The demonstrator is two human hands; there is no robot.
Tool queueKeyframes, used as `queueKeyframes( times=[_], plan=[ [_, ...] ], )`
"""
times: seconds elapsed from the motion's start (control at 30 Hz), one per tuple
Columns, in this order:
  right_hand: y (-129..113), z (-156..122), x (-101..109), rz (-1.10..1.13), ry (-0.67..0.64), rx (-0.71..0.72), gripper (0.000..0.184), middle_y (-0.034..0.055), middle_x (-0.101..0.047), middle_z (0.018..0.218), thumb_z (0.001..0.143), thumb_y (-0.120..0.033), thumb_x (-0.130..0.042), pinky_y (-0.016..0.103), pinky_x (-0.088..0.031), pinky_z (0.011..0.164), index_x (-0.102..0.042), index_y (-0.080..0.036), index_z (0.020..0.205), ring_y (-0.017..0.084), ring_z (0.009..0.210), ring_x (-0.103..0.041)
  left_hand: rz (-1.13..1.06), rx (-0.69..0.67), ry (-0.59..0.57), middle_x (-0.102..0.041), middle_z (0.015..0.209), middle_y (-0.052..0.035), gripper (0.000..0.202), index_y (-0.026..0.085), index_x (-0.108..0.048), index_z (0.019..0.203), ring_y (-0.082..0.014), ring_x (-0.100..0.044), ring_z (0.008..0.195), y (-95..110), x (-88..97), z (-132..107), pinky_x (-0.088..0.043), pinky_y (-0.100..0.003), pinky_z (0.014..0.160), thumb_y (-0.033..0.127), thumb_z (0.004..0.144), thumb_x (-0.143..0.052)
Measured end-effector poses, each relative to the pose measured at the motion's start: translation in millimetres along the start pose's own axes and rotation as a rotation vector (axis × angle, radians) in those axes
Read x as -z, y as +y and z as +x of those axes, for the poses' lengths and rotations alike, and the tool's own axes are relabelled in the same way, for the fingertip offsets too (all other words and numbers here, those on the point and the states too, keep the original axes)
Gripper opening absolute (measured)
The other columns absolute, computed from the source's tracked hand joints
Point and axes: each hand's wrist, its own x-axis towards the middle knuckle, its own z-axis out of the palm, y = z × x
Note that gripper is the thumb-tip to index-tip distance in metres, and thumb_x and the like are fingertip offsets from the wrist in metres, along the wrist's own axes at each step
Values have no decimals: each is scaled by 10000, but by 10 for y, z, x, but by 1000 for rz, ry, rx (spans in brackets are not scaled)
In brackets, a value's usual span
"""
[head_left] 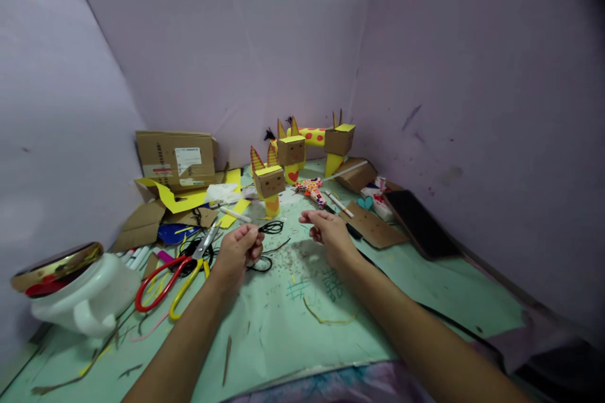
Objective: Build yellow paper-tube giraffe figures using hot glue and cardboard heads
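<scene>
My left hand (239,247) pinches a small looped bundle of black cord (271,227) between thumb and fingers; a loose end of it trails down to the table. To its right, my right hand (328,233) is held just above the table with fingers drawn together, and whatever may be between them is too small to make out. Behind the hands stands a small cardboard-headed giraffe figure (269,186) with striped pointed ears and a yellow body. Red- and yellow-handled scissors (191,261) lie left of my left hand, over more tangled black cord.
Two more giraffe figures (292,151) stand farther back. A patterned glue gun (311,189), cardboard piece (375,225) and dark phone-like slab (420,225) lie at right. On the left are a white mug (89,299), yellow paper scraps (182,201) and a cardboard box (177,160).
</scene>
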Motion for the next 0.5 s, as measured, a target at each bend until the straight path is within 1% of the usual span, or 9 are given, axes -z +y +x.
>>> queueKeyframes(
  times=[0.1,0.17,0.27,0.37,0.43,0.5],
  plan=[
    [5,-19,-13,21,-23,-34,264,74,-700,801,632,-328,-602,196,-302,417,-652,-122,789,40,414,-414,-243,45,-14,-458,593,67,379,172,-402,654,-24,-356,423,1,-5,-18,-237,-153,392,379,571,-709],
    [22,-60,-55,26,-71,-55,266,69,-698,762,613,-322,-629,200,-297,411,-663,-115,776,39,399,-401,-312,49,-23,-471,574,65,397,164,-411,633,-19,-360,418,-19,-25,-28,-233,-142,383,354,545,-748],
    [38,-119,-111,49,-182,-59,289,53,-695,732,600,-346,-665,203,-290,408,-679,-117,776,38,389,-396,-317,40,-34,-474,550,63,393,149,-448,619,-17,-359,410,-73,-58,-33,-237,-137,378,369,541,-765],
    [41,-150,-132,90,-268,-7,326,44,-687,731,618,-422,-681,202,-281,406,-682,-129,762,37,390,-401,-313,58,-37,-461,538,67,386,140,-490,642,-15,-352,408,-137,-88,-30,-242,-136,382,412,569,-755],
    [49,-152,-136,100,-306,25,340,20,-656,654,631,-453,-681,199,-271,399,-685,-132,742,38,386,-391,-310,93,-24,-450,528,70,400,141,-494,646,-14,-347,400,-178,-113,-20,-227,-136,378,431,565,-756],
    [67,-139,-142,85,-326,47,313,-27,-572,503,598,-414,-715,196,-264,394,-689,-133,734,48,381,-383,-292,106,-1,-450,517,70,438,142,-486,627,-14,-340,390,-213,-143,-4,-207,-140,369,466,532,-766]
  ],
)
